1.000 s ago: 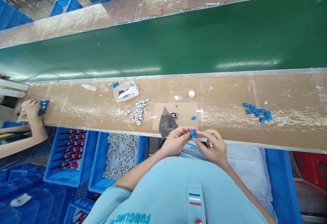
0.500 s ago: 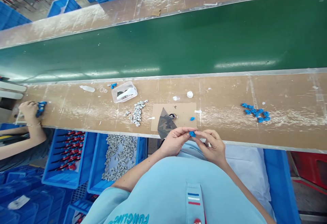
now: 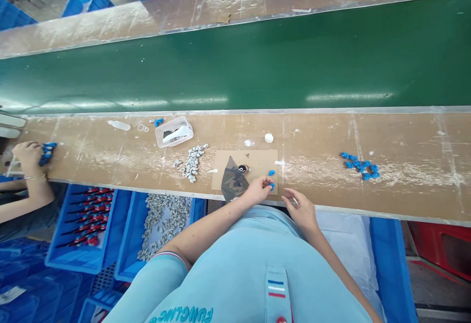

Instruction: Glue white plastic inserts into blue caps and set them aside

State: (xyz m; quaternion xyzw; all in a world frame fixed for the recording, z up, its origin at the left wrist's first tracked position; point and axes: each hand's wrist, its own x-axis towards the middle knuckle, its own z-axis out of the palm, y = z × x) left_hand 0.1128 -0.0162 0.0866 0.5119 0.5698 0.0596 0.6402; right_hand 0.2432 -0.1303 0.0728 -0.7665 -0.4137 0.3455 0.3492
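Note:
My left hand (image 3: pixel 259 190) is closed, its fingertips on a small blue part (image 3: pixel 272 186) at the right side of a cardboard sheet (image 3: pixel 258 158). Just beyond it lies a second small blue part (image 3: pixel 272 172). My right hand (image 3: pixel 300 208) is held apart at the table's front edge, fingers spread and nothing in them. Left of my left hand, a dark pointed sheet (image 3: pixel 232 181) rests on the cardboard beside a small round black item (image 3: pixel 243 169).
Small grey parts (image 3: pixel 192 163) lie in a pile to the left, near a clear plastic box (image 3: pixel 174 131). Several blue parts (image 3: pixel 362 166) sit to the right. A co-worker's hand (image 3: pixel 28 156) works at far left. Blue crates (image 3: pixel 79 259) stand below the table edge.
The blue part held between both hands is now down at the cardboard in my left fingers. My right hand has let go and drawn away, its fingers opening. The view has shifted slightly.

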